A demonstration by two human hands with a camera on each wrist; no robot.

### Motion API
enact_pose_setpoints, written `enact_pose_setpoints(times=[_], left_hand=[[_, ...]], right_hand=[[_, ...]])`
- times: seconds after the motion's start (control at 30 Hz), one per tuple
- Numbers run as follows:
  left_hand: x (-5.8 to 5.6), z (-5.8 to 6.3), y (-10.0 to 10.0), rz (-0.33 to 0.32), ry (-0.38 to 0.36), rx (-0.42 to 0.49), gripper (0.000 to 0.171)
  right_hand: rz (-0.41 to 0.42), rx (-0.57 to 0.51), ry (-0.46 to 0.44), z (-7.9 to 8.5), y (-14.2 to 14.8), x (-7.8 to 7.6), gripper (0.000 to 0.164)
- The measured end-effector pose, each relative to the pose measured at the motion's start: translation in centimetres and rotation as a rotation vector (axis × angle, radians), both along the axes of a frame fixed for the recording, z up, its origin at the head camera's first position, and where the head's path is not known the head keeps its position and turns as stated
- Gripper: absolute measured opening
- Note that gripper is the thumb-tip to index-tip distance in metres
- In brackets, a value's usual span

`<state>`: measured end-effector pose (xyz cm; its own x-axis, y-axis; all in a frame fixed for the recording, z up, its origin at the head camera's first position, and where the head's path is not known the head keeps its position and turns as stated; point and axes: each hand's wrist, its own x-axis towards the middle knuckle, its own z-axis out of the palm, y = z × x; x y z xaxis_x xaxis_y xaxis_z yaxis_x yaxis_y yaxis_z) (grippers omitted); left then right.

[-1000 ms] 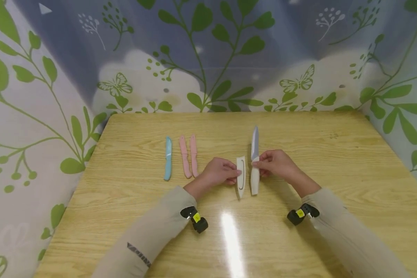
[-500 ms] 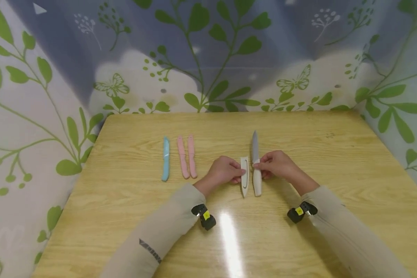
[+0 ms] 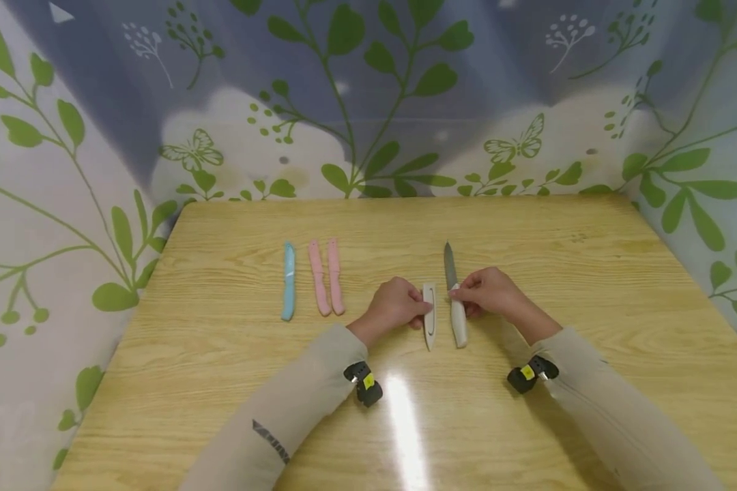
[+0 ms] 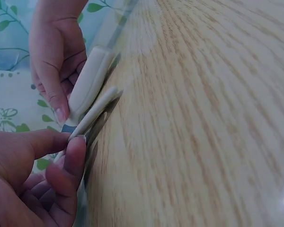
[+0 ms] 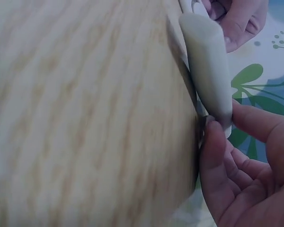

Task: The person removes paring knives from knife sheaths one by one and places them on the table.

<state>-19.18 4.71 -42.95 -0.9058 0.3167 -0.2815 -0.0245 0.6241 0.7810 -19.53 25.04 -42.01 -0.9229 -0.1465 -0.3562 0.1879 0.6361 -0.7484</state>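
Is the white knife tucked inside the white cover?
No, the head view shows the white knife with its blade bare, and the white cover beside it with a gap between.

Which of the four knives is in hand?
The white-handled knife, pinched in the right hand, grey blade bare; the blue knife and two pink knives lie untouched to the left.

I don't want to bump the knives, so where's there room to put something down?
The light wooden table is bare left of the slim blue knife and between the right hand and the table's right edge. It's crowded between the white pointed sheath and white-handled, grey-bladed knife.
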Motion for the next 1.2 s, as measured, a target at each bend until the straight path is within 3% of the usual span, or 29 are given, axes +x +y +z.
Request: enact_pose_setpoints(times=[0.33,0.83,1.2], left_hand=[[0.22,0.26,0.06,-0.061,0.113,-0.123,0.031],[0.47,0.13,0.29,-0.062,0.169,-0.203,0.037],[0.56,-0.12,0.38,-0.053,0.115,-0.177,0.038]], right_hand=[[0.025,0.092,0.025,-0.28,0.19,-0.13,0.031],[0.017,0.117,0.055,-0.47,0.28,0.03,0.028],[0.026,0.108,0.085,-0.37,0.32,0.16,0.028]])
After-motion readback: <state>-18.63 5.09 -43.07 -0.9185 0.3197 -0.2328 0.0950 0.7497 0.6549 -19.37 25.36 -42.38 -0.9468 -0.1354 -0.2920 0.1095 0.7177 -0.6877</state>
